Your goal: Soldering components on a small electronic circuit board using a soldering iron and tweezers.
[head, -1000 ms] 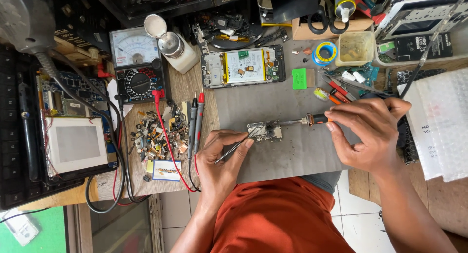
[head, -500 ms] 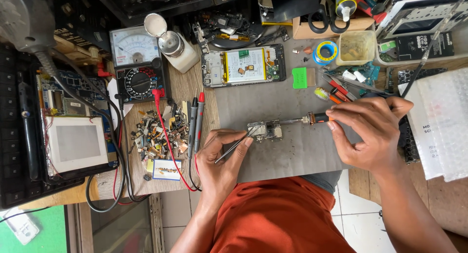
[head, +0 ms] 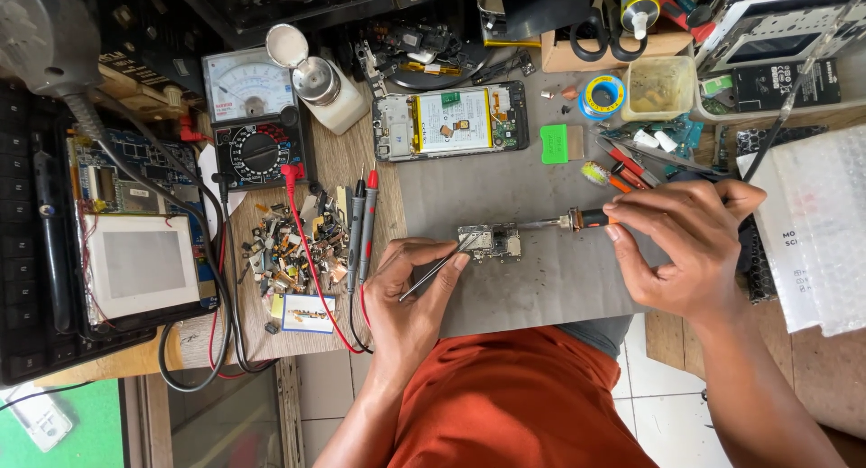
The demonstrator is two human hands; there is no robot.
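Note:
A small phone circuit board (head: pixel 489 242) lies on the grey work mat (head: pixel 541 278). My left hand (head: pixel 415 292) grips thin metal tweezers (head: pixel 436 268) whose tips touch the board's left edge. My right hand (head: pixel 690 238) holds a soldering iron (head: pixel 577 221) with an orange collar; its metal tip rests at the board's right end. An opened phone (head: pixel 451 120) with its battery showing lies farther back on the mat.
An analogue multimeter (head: pixel 253 116) stands at the back left, its red and black probes (head: pixel 361 224) beside a heap of small parts (head: pixel 289 247). A solder roll (head: pixel 603 95), a plastic tub (head: pixel 658 87), a green pad (head: pixel 555 144), a white bottle (head: pixel 325 84) and bubble wrap (head: pixel 816 224) surround the mat.

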